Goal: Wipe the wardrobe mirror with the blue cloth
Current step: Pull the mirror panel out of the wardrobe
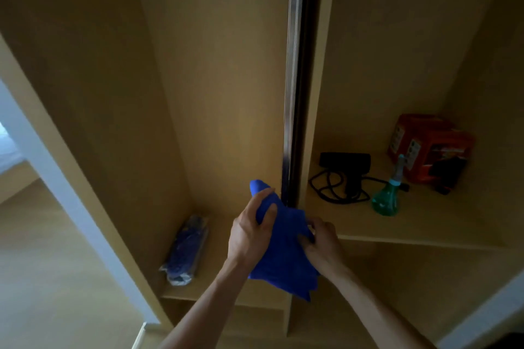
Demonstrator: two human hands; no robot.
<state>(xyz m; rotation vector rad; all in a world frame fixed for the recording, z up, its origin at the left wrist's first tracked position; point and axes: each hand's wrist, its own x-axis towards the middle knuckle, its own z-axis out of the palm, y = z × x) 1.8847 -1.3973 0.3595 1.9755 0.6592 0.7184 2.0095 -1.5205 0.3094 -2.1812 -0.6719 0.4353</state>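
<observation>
At far left lies a pale floor [42, 278], then a white frame [56, 173] slanting up beside the wardrobe's side panel [85, 93]. In the left bay a low shelf [219, 235] carries a clear-wrapped dark blue packet [185, 249], lying lengthwise near the side panel.

The left hand [251, 231] is in front of that bay, fingers curled round the upper part of the cloth [283, 261], thumb on the near side. A tip of the cloth stands up above the knuckles, just beside the lower end of a dark, metal-edged strip [295, 93] that runs straight up between the two bays; whether this is the mirror door's edge cannot be told. The rest of the cloth hangs down between the two wrists in loose folds, its corners pointing down, apart from both shelves.

The right hand [321, 241] is just right of the left, at about the same height, its fingers bent in and pinching the cloth's right side. So both hands are closed on the one cloth, which spans the small gap between them.

In the right bay, a higher shelf [425, 227] holds a black device [344, 161] with a coiled cord [326, 187], then a green spray bottle [387, 200] standing upright, and behind it an orange box [425, 144] near the back corner.
</observation>
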